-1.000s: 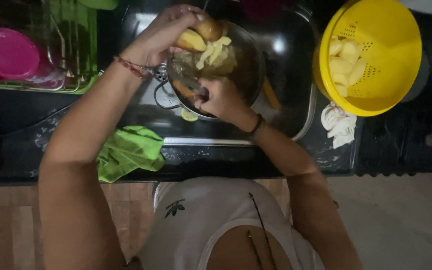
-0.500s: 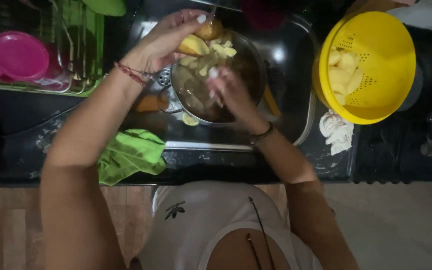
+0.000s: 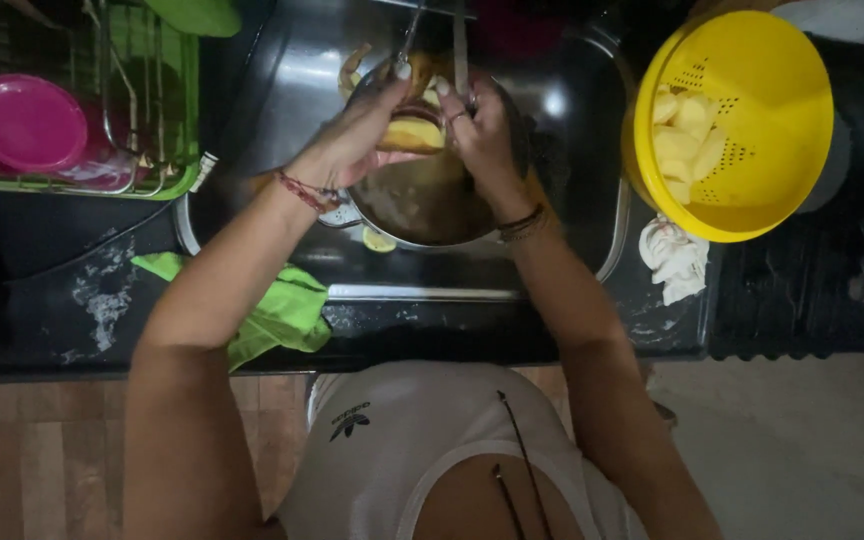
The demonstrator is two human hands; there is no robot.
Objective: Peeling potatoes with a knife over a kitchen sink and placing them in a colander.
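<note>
My left hand grips a yellow potato over a round metal bowl that stands in the steel sink. My right hand is closed around a peeler whose blade points up toward the far side, its fingers right against the potato. Pale peelings lie at the bowl's far rim. Part of the potato is hidden by both hands.
A yellow colander holding peeled pieces sits right of the sink, a white crumpled cloth below it. A green cloth lies on the dark counter edge. At left, a green dish rack holds a pink plate.
My right hand has risen out of the bowl and joined my left hand at the potato. Both hands have shifted toward the bowl's far rim.
</note>
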